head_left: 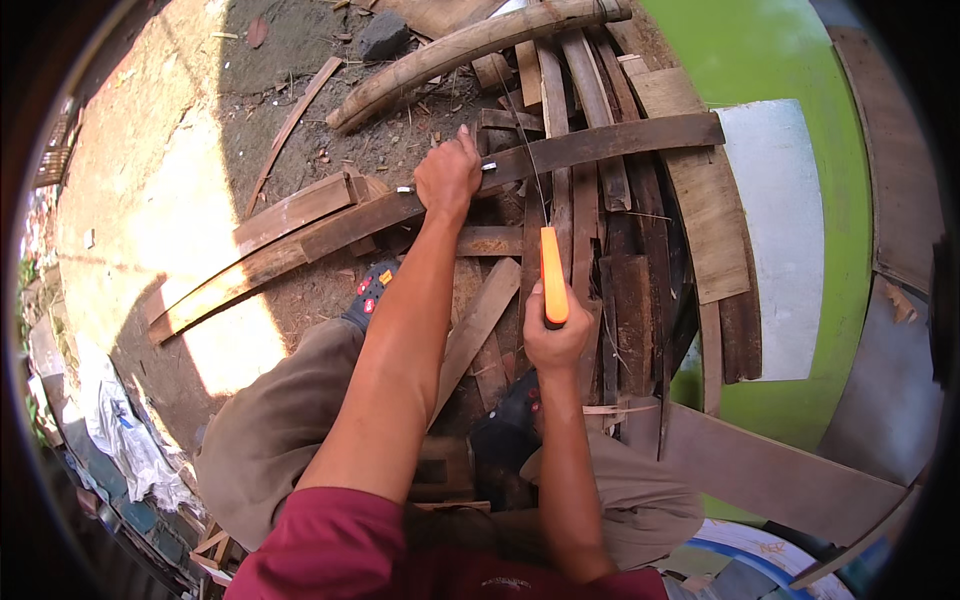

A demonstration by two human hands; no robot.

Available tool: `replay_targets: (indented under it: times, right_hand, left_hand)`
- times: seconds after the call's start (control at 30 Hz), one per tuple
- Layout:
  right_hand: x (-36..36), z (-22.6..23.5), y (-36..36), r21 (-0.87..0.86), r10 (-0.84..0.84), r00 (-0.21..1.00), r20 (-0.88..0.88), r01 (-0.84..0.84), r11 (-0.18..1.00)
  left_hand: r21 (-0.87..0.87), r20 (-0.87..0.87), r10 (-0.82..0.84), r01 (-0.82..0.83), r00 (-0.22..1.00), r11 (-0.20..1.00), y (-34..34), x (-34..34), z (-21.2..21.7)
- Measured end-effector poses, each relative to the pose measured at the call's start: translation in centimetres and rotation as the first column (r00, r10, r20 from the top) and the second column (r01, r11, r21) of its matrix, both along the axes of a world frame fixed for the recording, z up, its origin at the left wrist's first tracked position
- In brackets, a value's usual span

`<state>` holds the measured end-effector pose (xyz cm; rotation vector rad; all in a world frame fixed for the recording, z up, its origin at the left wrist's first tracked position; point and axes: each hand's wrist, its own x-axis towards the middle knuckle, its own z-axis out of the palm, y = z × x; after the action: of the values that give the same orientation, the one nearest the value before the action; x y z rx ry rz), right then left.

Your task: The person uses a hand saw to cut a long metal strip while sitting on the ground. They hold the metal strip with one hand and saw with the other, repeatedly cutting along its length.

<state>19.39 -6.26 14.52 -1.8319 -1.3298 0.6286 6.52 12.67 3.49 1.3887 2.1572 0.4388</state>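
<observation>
A long dark wooden plank [625, 140] lies slantwise across a pile of boards. My left hand [447, 180] is closed around it, pressing it from above. Small white pieces stick out on both sides of that hand; what they are is hard to tell. In my right hand [557, 338] is a handsaw [553, 270], gripped by its orange and black handle. The thin saw blade points away from me and crosses the plank to the right of my left hand. Whether its teeth have cut into the wood cannot be made out.
Beneath the plank is a stack of worn boards [630, 310]. A curved wooden beam [480, 50] lies beyond it, near a grey stone [384, 36]. Lighter planks [290, 215] extend left. At right are a white sheet [775, 230] and a green surface [830, 330]. My shoes are close below.
</observation>
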Motion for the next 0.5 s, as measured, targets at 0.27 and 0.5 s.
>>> replay_targets:
  times: [0.27,0.5]
  right_hand:
    - [0.4,0.5,-1.6,-0.069,0.065,0.998,-0.01,-0.066,0.995]
    - [-0.2,3.2,-7.1,-0.143,0.019,0.995,-0.099,-0.033,0.989]
  left_hand:
    - [-0.027,0.016,-0.076,0.076,0.997,0.997,-0.8,0.4,0.1]
    - [-0.031,0.029,-0.228,0.229,0.973,0.973,-5.6,-0.6,-0.4]
